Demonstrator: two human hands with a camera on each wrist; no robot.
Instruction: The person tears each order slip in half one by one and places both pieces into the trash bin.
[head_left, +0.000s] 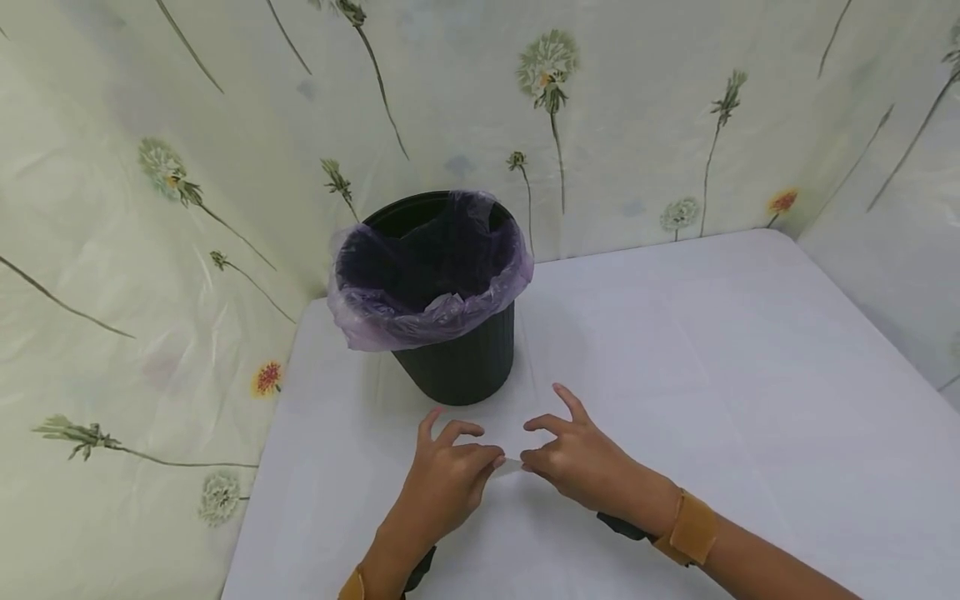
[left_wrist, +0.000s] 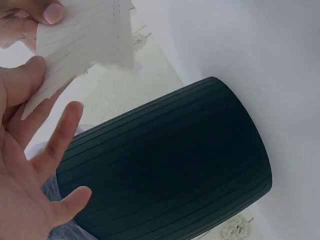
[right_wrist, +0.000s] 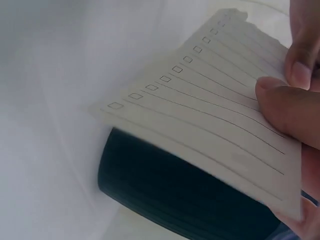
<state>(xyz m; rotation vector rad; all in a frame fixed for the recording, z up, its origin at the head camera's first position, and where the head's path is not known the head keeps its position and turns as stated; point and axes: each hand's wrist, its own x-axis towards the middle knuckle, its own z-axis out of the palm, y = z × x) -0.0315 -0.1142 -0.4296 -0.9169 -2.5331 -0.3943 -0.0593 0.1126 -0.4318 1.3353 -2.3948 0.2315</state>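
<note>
Two hands (head_left: 444, 479) (head_left: 588, 465) pinch a lined paper (right_wrist: 200, 115), other fingers (head_left: 573, 405) extended.

- The place is looking like a small screened-off nook; whether it is belonging to a home or a workplace, the views are not showing.
- Dandelion-printed sheeting (head_left: 450, 92) is enclosing the left, far and right sides, creasing like hung plastic or cloth.
- A white-covered table (head_left: 712, 375) is filling the space between.
- A dark bin (head_left: 472, 358) is standing there, a purple liner (head_left: 420, 327) folding over its rim.
</note>
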